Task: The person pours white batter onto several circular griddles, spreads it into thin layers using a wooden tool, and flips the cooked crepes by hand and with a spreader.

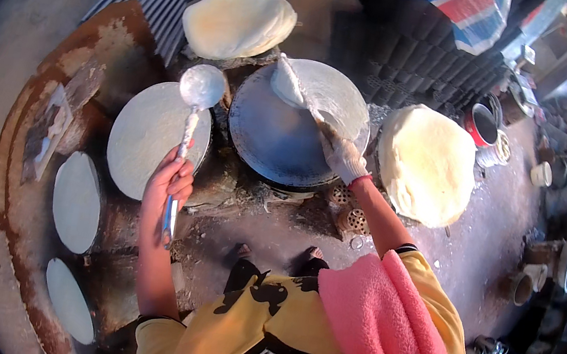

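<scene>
My bare left hand [172, 176] is wrapped round the handle of a ladle [202, 86], whose batter-coated bowl is raised above a pale round disc [139, 137]. In front of me is a round dark griddle [264, 134]. Whitish batter [341, 87] covers its far and right part, while the near left surface shows bare and dark. My right hand [343, 158], in a whitish work glove, grips a batter spreader [288, 86] by its handle. The spreader's broad, batter-caked head lies over the griddle's far side, at the edge of the batter.
A stack of thin pale flatbreads [426, 165] stands right of the griddle; another flatbread pile [239, 24] sits behind it. More pale discs [77, 203] line the left. Perforated coal briquettes [354, 220] rest below the griddle. A red bucket [482, 124] stands at the right.
</scene>
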